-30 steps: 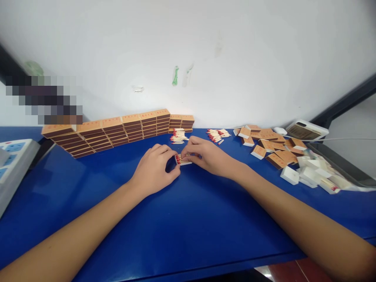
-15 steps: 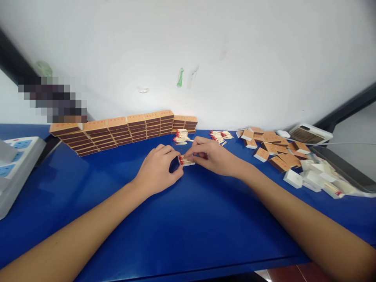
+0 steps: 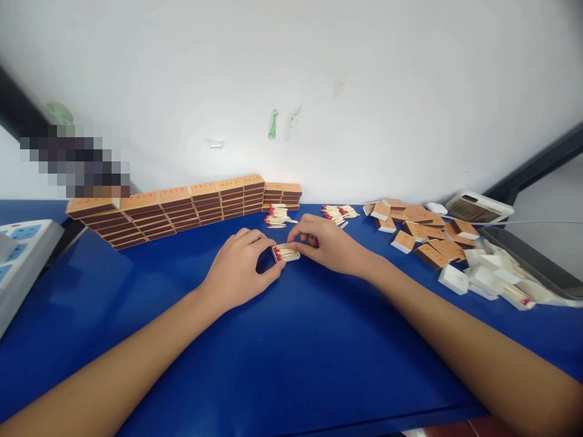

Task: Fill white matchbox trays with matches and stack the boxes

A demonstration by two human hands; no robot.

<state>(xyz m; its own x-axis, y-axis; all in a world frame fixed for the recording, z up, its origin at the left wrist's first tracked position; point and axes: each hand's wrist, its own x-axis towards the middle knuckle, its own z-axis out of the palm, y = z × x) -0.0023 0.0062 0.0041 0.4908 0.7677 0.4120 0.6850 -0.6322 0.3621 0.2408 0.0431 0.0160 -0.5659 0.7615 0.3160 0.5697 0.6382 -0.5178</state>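
A small white matchbox tray [image 3: 294, 257], filled with red-headed matches [image 3: 283, 251], rests on the blue table. Thumb and fingers of my left hand [image 3: 239, 267] grip its left end, where the match heads lie. At the right end, my right hand [image 3: 324, 244] has thumb and forefinger pinched together over the match ends and the tray's far edge; whatever is between the fingertips is hidden. Just behind the tray lies a loose pile of matches [image 3: 277, 216], heads to the left. A second pile of matches [image 3: 337, 213] lies behind my right hand.
Stacked matchboxes [image 3: 204, 203] form a row along the wall [image 3: 364, 91]. At right are scattered matchbox sleeves [image 3: 416, 213], white trays [image 3: 485, 280], a phone-like device [image 3: 478, 207] with a cable and a dark flat object [image 3: 537, 261]. A power strip [image 3: 27, 261] stands at far left.
My right fingertips have moved from over the matches toward the tray's far right edge, uncovering more matches. My left hand keeps its grip. The view has shifted slightly.
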